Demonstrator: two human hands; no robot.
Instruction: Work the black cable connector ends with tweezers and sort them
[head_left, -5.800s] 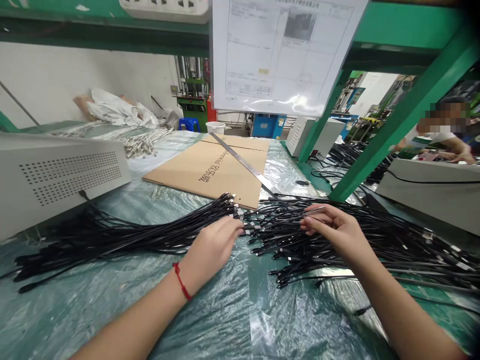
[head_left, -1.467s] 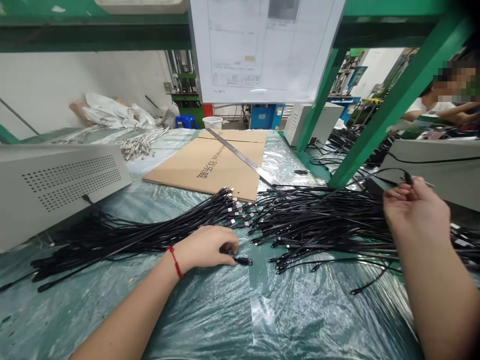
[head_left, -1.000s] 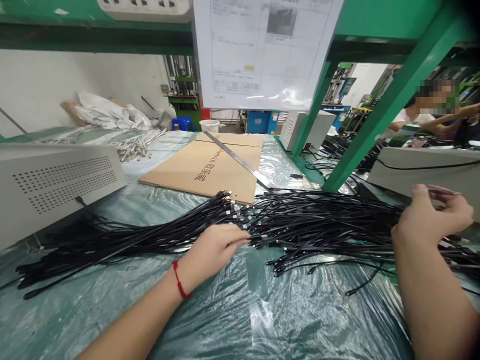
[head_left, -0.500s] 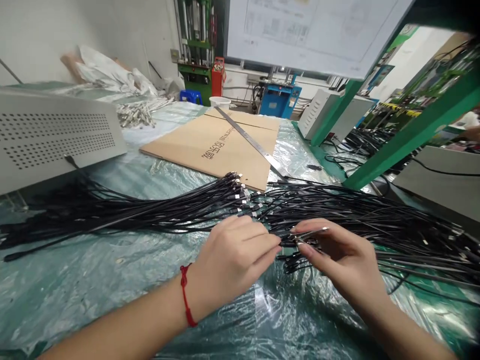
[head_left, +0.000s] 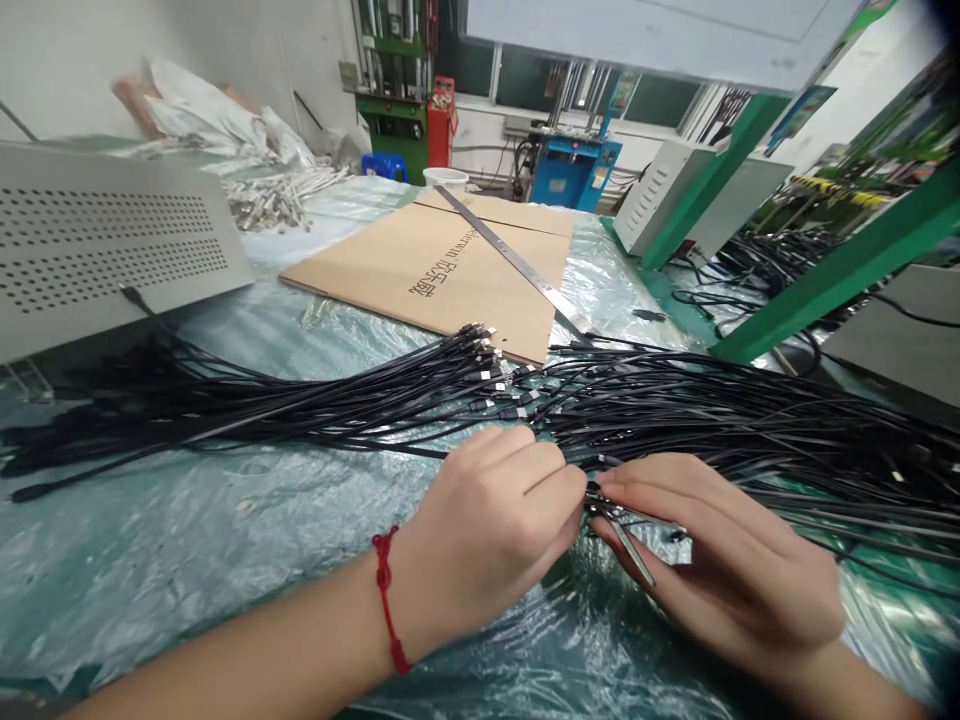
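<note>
Two heaps of thin black cables lie on plastic sheeting: a left bundle [head_left: 247,405] and a right pile [head_left: 750,430], their plug ends meeting mid-table. My left hand [head_left: 495,525], a red string round its wrist, has curled fingers pinching a cable end [head_left: 592,495] at the near edge of the right pile. My right hand [head_left: 720,560] meets it fingertip to fingertip there, pinching the same spot, and a thin metal tool like tweezers [head_left: 630,545] lies along its fingers.
A grey perforated metal box [head_left: 97,245] stands at the left. A flat cardboard sheet [head_left: 442,265] with a long steel ruler [head_left: 517,265] lies behind the cables. Green frame posts [head_left: 832,270] rise at the right. Silver parts [head_left: 270,200] are heaped far left.
My right hand came back from the far right of the pile to the middle. Both hands closed together on a cable end, and the view tilted lower and nearer.
</note>
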